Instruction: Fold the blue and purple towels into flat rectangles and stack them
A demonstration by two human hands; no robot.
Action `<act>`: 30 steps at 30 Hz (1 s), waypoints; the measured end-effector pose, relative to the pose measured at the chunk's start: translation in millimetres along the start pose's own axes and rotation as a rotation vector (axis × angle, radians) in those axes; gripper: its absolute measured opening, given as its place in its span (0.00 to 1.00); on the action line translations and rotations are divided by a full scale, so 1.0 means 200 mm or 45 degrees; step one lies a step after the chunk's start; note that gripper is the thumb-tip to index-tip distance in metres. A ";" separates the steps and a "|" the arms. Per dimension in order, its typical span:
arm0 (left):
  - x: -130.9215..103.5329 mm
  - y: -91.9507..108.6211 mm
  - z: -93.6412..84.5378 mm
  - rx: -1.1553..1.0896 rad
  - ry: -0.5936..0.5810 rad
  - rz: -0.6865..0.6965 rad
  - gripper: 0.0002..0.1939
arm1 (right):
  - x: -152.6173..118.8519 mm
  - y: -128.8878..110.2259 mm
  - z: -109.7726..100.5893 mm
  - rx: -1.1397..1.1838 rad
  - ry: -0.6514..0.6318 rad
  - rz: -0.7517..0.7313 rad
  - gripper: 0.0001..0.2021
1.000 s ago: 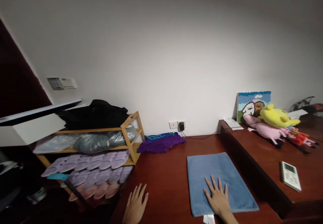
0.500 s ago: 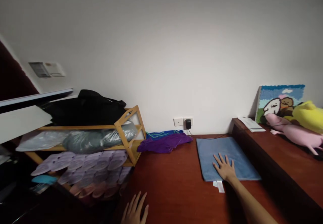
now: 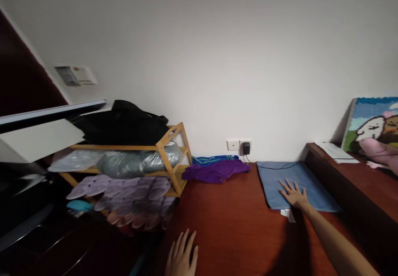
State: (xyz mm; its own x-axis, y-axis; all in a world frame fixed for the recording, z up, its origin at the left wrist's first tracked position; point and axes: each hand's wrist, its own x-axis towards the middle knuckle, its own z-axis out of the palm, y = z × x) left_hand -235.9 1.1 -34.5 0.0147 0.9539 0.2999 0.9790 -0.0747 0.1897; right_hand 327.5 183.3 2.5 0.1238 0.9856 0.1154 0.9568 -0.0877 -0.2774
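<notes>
My right hand (image 3: 294,194) lies flat with fingers spread on a blue square cloth (image 3: 314,185), near its front edge. White tags (image 3: 288,215) stick out from that edge onto the reddish-brown wooden tabletop (image 3: 230,226). At the table's left front, my left hand (image 3: 182,254) has its fingers stretched out and holds nothing; whether it touches the wood I cannot tell. Crumpled purple fabric (image 3: 217,171) lies at the back by the wall, partly over a blue piece with green lines (image 3: 214,159).
On the left stands a wooden rack (image 3: 174,176) with lilac slippers (image 3: 137,189), plastic-wrapped bundles and a black bag (image 3: 124,122). A black plug (image 3: 246,148) sits in the wall socket, its cable trailing over the cloth. A raised ledge (image 3: 370,176) at right bears a pink plush toy (image 3: 374,149) and a picture (image 3: 367,122).
The view has swung left, so everything sits further right in the picture. The cable now lies across the cloth's back part. My right hand stays spread on the cloth; my left stays open.
</notes>
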 end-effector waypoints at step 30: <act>-0.04 -0.02 0.04 0.147 0.141 0.035 0.26 | 0.04 -1.57 0.32 -0.044 -0.235 -0.265 0.34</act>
State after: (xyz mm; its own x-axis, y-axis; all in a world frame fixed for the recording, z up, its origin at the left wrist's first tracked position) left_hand -238.3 -4.4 -45.3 0.0255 0.9134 0.4062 0.9955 -0.0602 0.0729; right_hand 10.6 227.4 28.6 -0.1234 0.9923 -0.0097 0.9653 0.1178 -0.2331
